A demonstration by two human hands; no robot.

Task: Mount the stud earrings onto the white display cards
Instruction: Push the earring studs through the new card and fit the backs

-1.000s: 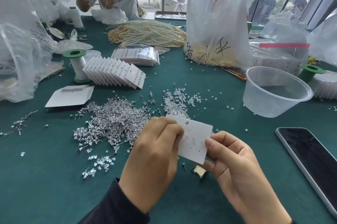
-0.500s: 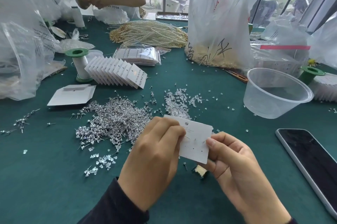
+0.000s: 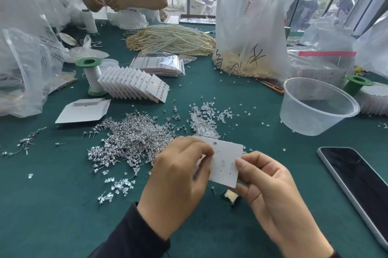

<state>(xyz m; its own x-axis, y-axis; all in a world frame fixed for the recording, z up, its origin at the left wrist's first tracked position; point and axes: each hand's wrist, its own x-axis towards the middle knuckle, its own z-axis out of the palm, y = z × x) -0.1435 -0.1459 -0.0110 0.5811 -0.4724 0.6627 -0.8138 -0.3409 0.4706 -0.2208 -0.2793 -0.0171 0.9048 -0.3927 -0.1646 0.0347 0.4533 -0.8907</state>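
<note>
Green felt covered the tabletop (image 3: 52,205), and the work was laid out within easy reach of the person seated at it. A loose heap of stud earrings (image 3: 130,140) lay just beyond the left hand (image 3: 178,178), with a smaller scatter of clear backs (image 3: 203,117) beside it, so either could be picked up without stretching. Further back, a fanned row of finished cards (image 3: 134,85) stood overlapped on edge, probably to keep the mounted stones from rubbing, and a blank stack (image 3: 84,110) waited to its left.

Both hands held the white display card (image 3: 226,159) lifted off the felt, tilted face-up toward the camera so its punched holes showed. The right hand (image 3: 270,186) clamped the card's right edge, thumb on the face and the other fingers (image 3: 260,176) curled behind, steadying it as a backing to push against. The left hand's fingers were bunched together over the card's left part, and a thin post showed at their tips, so they seemed to pinch one stud (image 3: 213,160) against a hole; whether it had gone in was too small to tell. A plastic bowl (image 3: 315,108) and a phone (image 3: 357,184) sat off to the right, out of the way.
</note>
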